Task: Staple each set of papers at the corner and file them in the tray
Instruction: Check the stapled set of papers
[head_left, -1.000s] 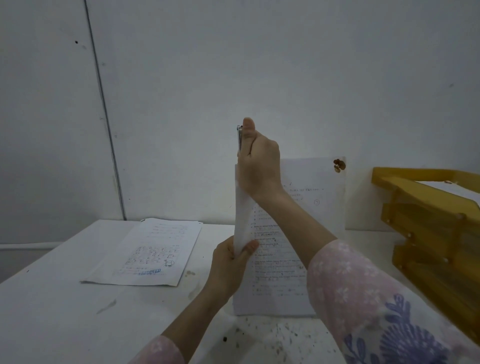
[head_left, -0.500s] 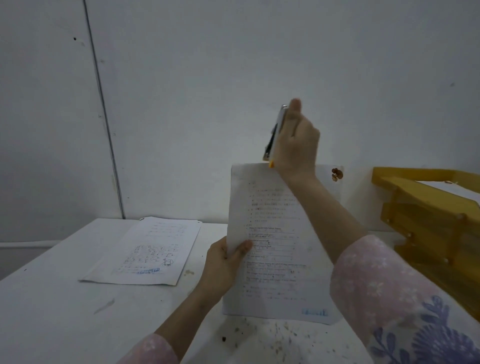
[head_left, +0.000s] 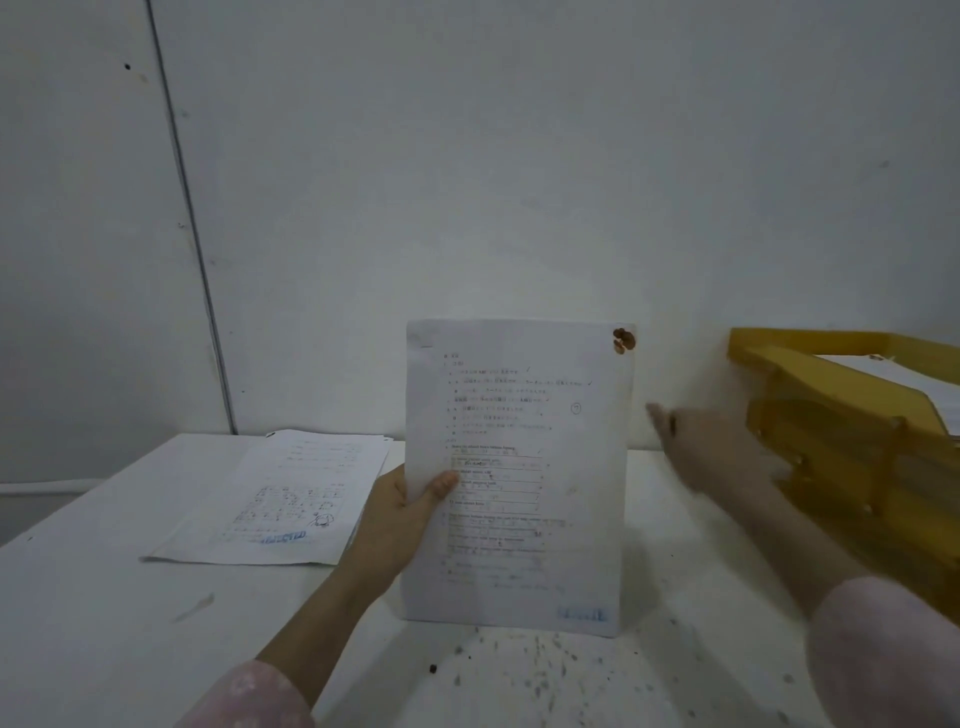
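Holds paper set (head_left: 519, 467) upright above white table (head_left: 104, 623) with left hand (head_left: 400, 514), thumb (head_left: 441, 486) clamped on the front at the left edge, fingers behind the sheets. Has right hand (head_left: 711, 447) out to the right, between the set and yellow tray (head_left: 810, 410), near the tray's tiers, too blurred to tell whether curled or straight. Shows second stack of papers (head_left: 291, 499) flat on the table at left, apart from the held set, plus white sheets (head_left: 893, 374) in the tray's top tier and brown mark (head_left: 623, 340) at the set's top right corner.
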